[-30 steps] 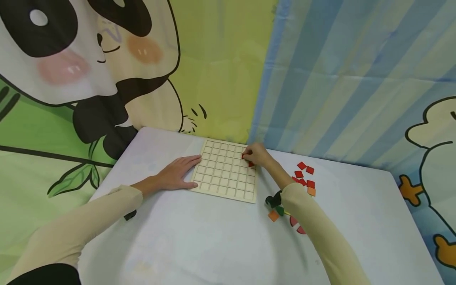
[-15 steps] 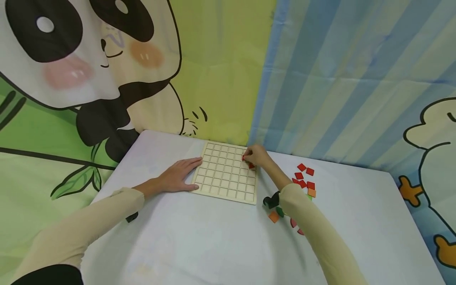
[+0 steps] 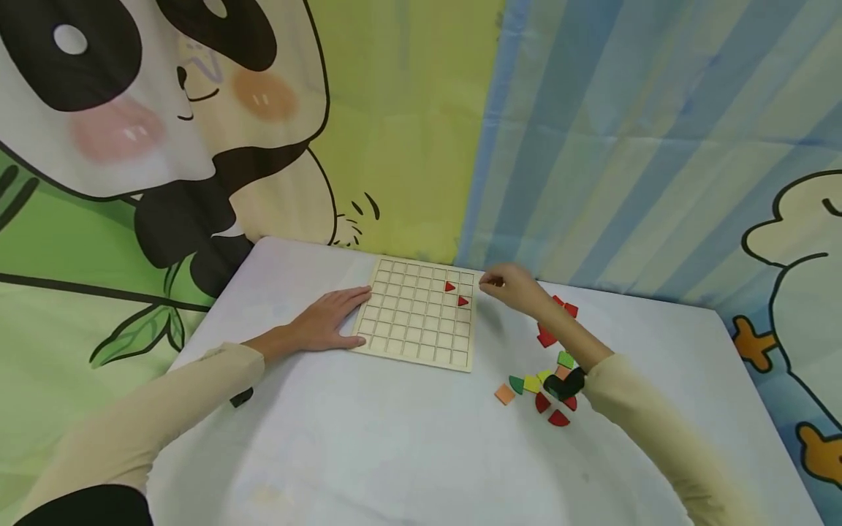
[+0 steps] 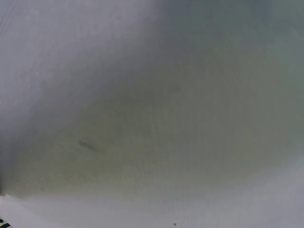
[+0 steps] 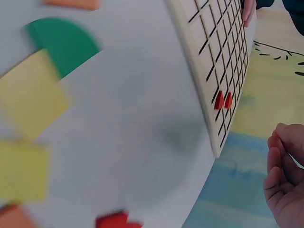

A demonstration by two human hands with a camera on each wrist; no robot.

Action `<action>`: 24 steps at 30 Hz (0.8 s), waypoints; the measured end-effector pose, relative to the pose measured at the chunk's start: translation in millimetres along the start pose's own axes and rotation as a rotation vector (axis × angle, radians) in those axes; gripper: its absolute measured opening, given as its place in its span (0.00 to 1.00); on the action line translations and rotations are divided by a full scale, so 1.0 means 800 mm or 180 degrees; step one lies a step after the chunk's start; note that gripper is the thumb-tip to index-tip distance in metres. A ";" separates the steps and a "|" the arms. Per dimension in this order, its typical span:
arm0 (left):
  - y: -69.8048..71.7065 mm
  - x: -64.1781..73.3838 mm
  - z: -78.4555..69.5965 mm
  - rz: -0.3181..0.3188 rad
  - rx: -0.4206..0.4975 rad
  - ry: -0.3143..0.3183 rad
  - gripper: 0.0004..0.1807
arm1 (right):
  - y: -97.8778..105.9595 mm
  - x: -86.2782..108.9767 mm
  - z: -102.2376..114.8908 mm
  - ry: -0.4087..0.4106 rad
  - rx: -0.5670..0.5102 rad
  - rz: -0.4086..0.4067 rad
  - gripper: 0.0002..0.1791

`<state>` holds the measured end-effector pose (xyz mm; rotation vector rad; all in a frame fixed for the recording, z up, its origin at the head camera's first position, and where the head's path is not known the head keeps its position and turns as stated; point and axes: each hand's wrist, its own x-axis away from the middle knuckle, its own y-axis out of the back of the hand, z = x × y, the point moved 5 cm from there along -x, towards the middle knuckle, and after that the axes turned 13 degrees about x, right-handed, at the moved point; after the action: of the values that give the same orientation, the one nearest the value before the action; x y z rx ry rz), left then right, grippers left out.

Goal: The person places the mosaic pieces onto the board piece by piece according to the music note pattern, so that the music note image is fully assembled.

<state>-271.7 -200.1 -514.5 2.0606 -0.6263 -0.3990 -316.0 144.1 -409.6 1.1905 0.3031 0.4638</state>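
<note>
My left hand (image 3: 329, 319) rests against the left edge of a pale wooden grid board (image 3: 408, 317), fingers straight and thumb spread near its front left corner. Two red triangles lie in cells at the board's upper right: one red triangle (image 3: 450, 286) and, diagonally below it, another red triangle (image 3: 463, 301). Just off the board's right edge is my right hand (image 3: 514, 286), raised over the table with loosely curled fingers. In the right wrist view these fingers (image 5: 280, 166) hold nothing. The left wrist view has only blurred cloth, no hand.
Several red pieces (image 3: 546, 336) lie right of the board, partly behind the right forearm. Nearer are a green quarter-circle (image 3: 517, 385), an orange square (image 3: 504, 394), yellow pieces (image 3: 531, 383) and red quarter-circles (image 3: 558, 418). A printed curtain (image 3: 408, 146) hangs at the table's back edge.
My right hand has let go of a red triangle, now lying in a cell, and moved right off the board. The left hand stays at the board's left edge.
</note>
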 end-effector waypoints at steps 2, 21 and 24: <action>-0.001 -0.001 0.000 0.0014 -0.0019 -0.0004 0.53 | 0.010 0.020 -0.012 -0.0038 0.0098 -0.0002 0.13; 0.000 0.002 0.002 0.0055 -0.0002 0.0004 0.53 | 0.010 0.129 -0.118 -0.0553 0.0109 -0.0059 0.15; 0.002 0.001 0.000 0.0010 -0.0034 -0.0043 0.52 | 0.007 0.126 -0.121 -0.0494 0.0086 -0.0063 0.15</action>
<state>-271.7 -201.1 -513.2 2.0480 -0.6342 -0.4140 -274.3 274.4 -436.7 1.2414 0.1877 0.3488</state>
